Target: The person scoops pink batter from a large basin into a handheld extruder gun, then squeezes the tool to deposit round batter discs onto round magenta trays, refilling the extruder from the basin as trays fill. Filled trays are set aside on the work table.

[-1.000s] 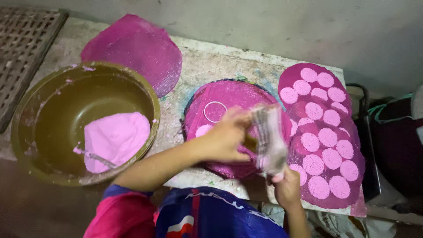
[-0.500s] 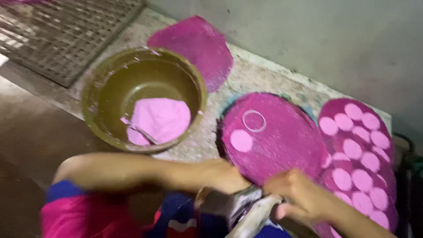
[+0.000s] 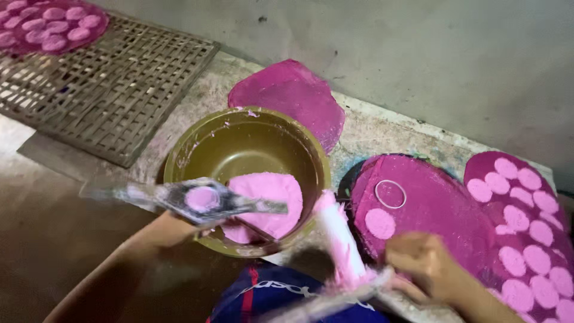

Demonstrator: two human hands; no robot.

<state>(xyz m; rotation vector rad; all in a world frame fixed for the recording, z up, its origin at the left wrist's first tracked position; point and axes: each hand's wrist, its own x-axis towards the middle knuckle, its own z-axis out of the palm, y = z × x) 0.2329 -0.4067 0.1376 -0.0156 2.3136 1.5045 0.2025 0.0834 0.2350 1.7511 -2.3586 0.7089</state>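
Step in hand: by the look of it, pressing pink discs from paste, between one disc and the next.
Left hand (image 3: 173,230): closed around a flat metal press (image 3: 200,200) with a pink round in its middle, held at the bowl's 7 o'clock rim.
Right hand (image 3: 427,263): gripping a paste-coated stick (image 3: 341,245), though blur hides the fingers.
Pink paste (image 3: 269,197): in the olive bowl (image 3: 179,158).
Round mat (image 3: 442,215): at 3 o'clock of the bowl, bearing one disc (image 3: 380,223) and a ring (image 3: 390,194).
Next move calls for: probably a steady, level carry of the press.

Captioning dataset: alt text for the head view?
Left hand holds a flat tool bearing a pink disc over a bowl of pink paste; right hand grips a pink-coated stick beside magenta mats dotted with discs.
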